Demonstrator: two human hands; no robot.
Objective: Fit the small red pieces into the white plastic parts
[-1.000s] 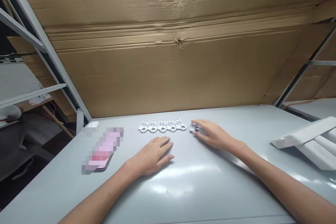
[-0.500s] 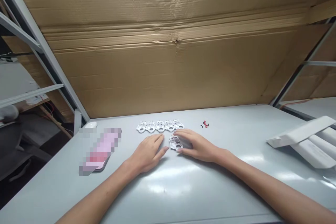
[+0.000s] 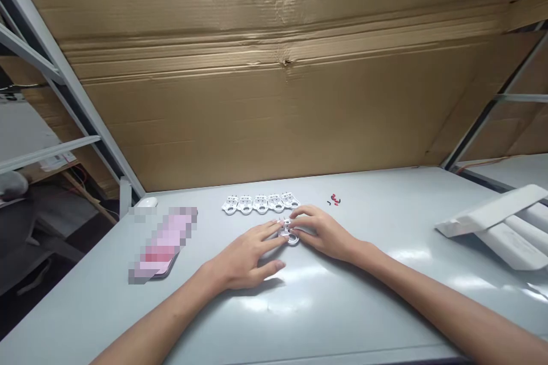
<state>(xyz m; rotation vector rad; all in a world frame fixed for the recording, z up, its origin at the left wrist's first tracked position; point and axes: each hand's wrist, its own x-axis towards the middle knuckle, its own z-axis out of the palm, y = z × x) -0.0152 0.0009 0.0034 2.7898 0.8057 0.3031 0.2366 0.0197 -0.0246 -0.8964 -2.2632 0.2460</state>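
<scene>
Hands: our left hand (image 3: 242, 256) and our right hand (image 3: 323, 234) rest low above the pale grey tabletop (image 3: 385, 302) and meet from two sides.
Left fingers: these fingers (image 3: 274, 229) are spread apart, and the longest tips reach the held part.
Right fingers: these fingers (image 3: 305, 221) stay close together and curve over the part; we cannot tell if they clamp it firmly.
Held part: one small flat white part with a round hole (image 3: 291, 232) lies between both hands, just in front of the row. We judge the two-side hold keeps it steady.
Row: five similar white parts (image 3: 260, 203) stand side by side, perhaps lined up so that each is easy to reach.
Small pieces: tiny red and black pieces (image 3: 334, 201) lie right of the row, apart from it.
Rest: a white computer mouse (image 3: 146, 202) and a pixelated pink flat object (image 3: 162, 242) lie left; long white blocks (image 3: 492, 228) lie right; a brown corrugated cardboard sheet (image 3: 274, 97) stands behind.
</scene>
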